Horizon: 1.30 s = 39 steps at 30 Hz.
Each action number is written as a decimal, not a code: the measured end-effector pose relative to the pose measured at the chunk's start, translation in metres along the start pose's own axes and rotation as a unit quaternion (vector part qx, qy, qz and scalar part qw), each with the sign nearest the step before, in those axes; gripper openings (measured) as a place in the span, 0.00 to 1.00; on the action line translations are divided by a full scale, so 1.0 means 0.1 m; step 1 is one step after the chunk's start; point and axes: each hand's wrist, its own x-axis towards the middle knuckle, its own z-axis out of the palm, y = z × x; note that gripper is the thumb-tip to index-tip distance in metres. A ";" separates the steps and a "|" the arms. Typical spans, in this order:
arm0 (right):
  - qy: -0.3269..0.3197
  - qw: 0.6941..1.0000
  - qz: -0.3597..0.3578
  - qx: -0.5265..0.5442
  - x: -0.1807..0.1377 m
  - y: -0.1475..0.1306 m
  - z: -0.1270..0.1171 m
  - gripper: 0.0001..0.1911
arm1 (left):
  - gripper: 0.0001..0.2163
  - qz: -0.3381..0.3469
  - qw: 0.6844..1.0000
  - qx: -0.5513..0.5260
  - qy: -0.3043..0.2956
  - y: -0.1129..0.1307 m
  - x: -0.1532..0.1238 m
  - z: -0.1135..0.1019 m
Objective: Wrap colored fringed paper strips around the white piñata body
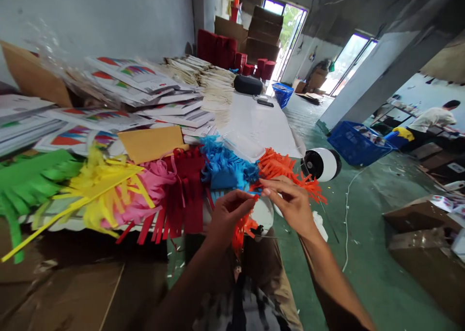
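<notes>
My left hand (232,212) is pinched on a strip of orange fringe (240,234), whose cut ends hang below the fingers. Close beside it, my right hand (290,200) pinches the same orange material between thumb and forefinger. More orange fringe (278,164) lies on the table edge just beyond the right hand. Blue fringe (228,164) is heaped ahead of the left hand. Further left along the edge come dark red fringe (187,190), pink fringe (154,181), yellow fringe (105,185) and green fringe (36,176).
Stacks of printed packets (134,79) cover the table's left, with a yellow envelope (152,144) in front. A clear plastic tray (245,146) sits behind the blue fringe. To the right are a white fan (321,164), a blue basket (358,144) and a cardboard box (425,244). A person (432,120) works far right.
</notes>
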 end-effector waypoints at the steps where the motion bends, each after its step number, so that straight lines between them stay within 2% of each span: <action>1: 0.003 1.000 0.008 0.027 -0.14 -0.07 -0.02 0.10 | 0.11 0.018 0.999 0.027 0.008 0.02 -0.11 0.02; 4: 0.000 0.998 0.023 0.058 -0.46 -0.21 -0.06 0.09 | 0.08 0.071 0.991 0.113 0.006 0.06 -0.41 0.08; 7: -0.015 0.999 0.007 0.042 -0.64 -0.25 -0.10 0.10 | 0.05 0.132 0.971 0.199 -0.010 0.06 -0.60 0.11; 14: -0.021 0.999 -0.013 0.022 -0.90 -0.32 -0.21 0.15 | 0.02 0.227 0.925 0.303 -0.039 -0.03 -0.76 0.15; 20: -0.036 0.999 -0.020 -0.017 -1.03 -0.42 -0.24 0.10 | 0.03 0.276 0.891 0.357 -0.052 -0.06 -0.88 0.19; 22: -0.048 0.998 -0.015 -0.028 -1.07 -0.43 -0.23 0.09 | 0.03 0.270 0.885 0.374 -0.059 -0.05 -0.91 0.19; 28: -0.046 0.998 0.029 -0.020 -1.15 -0.40 -0.21 0.08 | 0.03 0.220 0.899 0.375 -0.057 -0.01 -0.95 0.18; 34: -0.070 0.997 0.039 -0.004 -1.17 -0.40 -0.20 0.05 | 0.03 0.201 0.914 0.347 -0.060 -0.03 -0.97 0.19; 39: -0.054 0.997 0.048 0.015 -1.20 -0.39 -0.21 0.05 | 0.02 0.179 0.935 0.299 -0.066 -0.06 -0.96 0.19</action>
